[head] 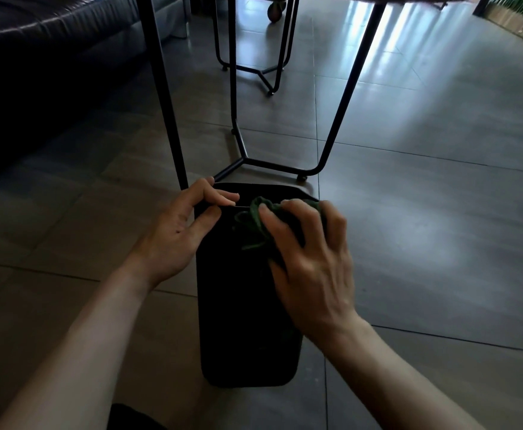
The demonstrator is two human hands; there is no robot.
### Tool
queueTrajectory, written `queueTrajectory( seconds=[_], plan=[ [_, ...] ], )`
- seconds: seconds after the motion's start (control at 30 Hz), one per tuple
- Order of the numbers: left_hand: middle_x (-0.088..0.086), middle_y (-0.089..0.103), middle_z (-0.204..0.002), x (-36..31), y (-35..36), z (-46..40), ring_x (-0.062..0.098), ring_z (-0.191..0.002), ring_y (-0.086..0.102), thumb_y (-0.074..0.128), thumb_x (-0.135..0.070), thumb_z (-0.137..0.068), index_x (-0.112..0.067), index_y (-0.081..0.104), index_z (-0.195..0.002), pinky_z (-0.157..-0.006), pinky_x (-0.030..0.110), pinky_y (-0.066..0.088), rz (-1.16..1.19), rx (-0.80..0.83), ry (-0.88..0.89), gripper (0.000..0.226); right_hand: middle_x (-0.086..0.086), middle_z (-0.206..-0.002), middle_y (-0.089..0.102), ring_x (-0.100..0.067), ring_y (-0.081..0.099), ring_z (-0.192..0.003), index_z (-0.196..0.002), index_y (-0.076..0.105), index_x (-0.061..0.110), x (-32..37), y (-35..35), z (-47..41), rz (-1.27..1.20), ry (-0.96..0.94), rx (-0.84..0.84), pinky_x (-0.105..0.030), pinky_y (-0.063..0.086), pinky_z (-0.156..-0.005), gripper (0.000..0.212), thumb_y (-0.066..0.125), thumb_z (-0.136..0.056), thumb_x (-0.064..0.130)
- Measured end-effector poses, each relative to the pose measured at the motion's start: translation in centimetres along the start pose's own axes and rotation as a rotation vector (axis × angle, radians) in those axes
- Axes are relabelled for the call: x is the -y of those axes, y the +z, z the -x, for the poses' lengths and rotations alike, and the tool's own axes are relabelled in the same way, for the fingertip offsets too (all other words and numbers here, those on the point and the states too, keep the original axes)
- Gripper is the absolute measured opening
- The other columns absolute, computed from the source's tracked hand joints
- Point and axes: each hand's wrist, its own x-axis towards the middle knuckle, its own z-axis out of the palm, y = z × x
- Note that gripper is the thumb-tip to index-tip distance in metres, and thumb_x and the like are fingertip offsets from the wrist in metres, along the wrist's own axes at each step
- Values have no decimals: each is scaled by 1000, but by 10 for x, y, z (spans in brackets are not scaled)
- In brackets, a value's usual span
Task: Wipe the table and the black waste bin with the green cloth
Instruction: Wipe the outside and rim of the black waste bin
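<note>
Cloth [255, 223] pressed on bin [241, 321] by right hand [310, 259].

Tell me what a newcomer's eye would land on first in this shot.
First, the two bare hands at centre: the right hand presses a bunched green cloth against the upper part of the black waste bin, while the left hand grips the bin's top left edge. Behind the bin, thin black table legs rise from the grey tiled floor; a dark sofa sits far left.
</note>
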Motion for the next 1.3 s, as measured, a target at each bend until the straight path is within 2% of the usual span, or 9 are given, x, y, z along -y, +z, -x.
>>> queueTrajectory(
  seconds=[0.1,0.27,0.5,0.6,0.8,0.87,1.03,1.1,1.3],
  plan=[
    [-13,69,-125,3,0,0,-3,-143,36,51,-20,-101,-22,62,-102,-114,27,29,-8,-18,2,11,-10,-136,44,-42,44,-123,-142,58,16,13,7,32,58,-88,54,-51,57,-85,44,64,-98,17],
    [-11,69,-124,2,3,0,0,-143,37,52,-13,-102,-20,62,-102,-116,28,30,-24,-23,10,13,-6,-135,45,-37,46,-118,-139,62,22,10,-6,110,94,-600,418,-42,61,-87,50,45,-92,27],
    [-11,69,-125,4,2,-2,-1,-143,38,52,-15,-102,-22,62,-102,-114,28,30,-20,-34,13,13,-10,-133,48,-41,44,-124,-140,58,15,-1,0,6,-56,1,30,-49,52,-95,42,64,-98,19],
    [-12,69,-126,7,1,-2,0,-144,37,52,-18,-102,-25,62,-102,-114,28,29,-11,-35,19,12,-10,-134,47,-43,45,-123,-140,59,14,6,6,19,-17,-43,47,-51,54,-93,44,67,-98,17],
    [-10,70,-123,7,5,-3,0,-142,39,53,-19,-100,-24,63,-101,-112,16,32,-34,-74,50,12,-3,-130,57,-34,55,-117,-128,71,25,13,2,122,38,-598,370,-38,60,-86,40,37,-109,14],
    [-10,70,-124,7,5,-3,0,-142,38,53,-17,-100,-24,63,-102,-113,18,32,-38,-73,49,12,-4,-131,55,-34,58,-115,-128,71,24,10,-1,109,15,-551,347,-40,58,-91,40,36,-110,14],
    [-13,69,-125,6,3,-2,-1,-143,37,52,-21,-102,-27,62,-101,-114,28,30,-23,-52,19,12,-11,-133,48,-43,46,-122,-136,64,14,-5,-7,19,-55,-18,60,-49,51,-98,41,66,-95,11],
    [-14,69,-124,6,2,-1,-1,-143,38,52,-20,-102,-30,62,-101,-113,28,30,-25,-55,16,14,-11,-134,47,-45,47,-124,-137,64,13,-1,-3,11,-53,4,41,-51,51,-97,42,69,-95,12],
    [-10,70,-123,5,4,-2,-1,-142,39,53,-12,-102,-25,62,-100,-114,23,31,-22,-67,27,16,-6,-135,53,-38,50,-122,-134,63,21,8,7,117,5,-568,333,-44,57,-93,32,48,-106,16]
  ],
)
